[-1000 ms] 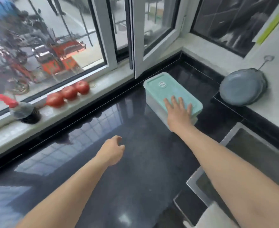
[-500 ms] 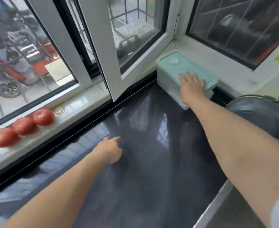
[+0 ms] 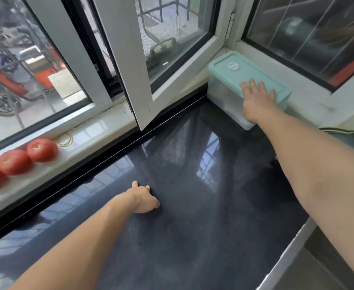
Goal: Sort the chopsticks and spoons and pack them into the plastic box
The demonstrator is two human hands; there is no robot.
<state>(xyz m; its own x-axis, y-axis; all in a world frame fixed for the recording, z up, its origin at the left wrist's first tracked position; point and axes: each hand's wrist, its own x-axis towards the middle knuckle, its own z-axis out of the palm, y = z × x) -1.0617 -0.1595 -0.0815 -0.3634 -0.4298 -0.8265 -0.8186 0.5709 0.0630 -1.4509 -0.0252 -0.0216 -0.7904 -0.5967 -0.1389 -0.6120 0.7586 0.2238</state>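
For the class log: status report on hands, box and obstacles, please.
Right hand flat on plastic box lid. Left hand loosely curled on countertop, holding nothing. Lid on. Open window sash beside box.

right hand point(image 3: 255, 101) flat on plastic box point(image 3: 230, 70) lid.

We see a clear plastic box point(image 3: 226, 97) with its mint-green lid point(image 3: 234, 70) closed, sitting in the counter's far corner.

Bright daylight pours in through the windows point(image 3: 52, 59). The glossy dark counter point(image 3: 192, 206) throws back pale window glare. Slight motion blur all over, the tomatoes point(image 3: 41, 150) look soft, and the wide lens bends the frame edges.
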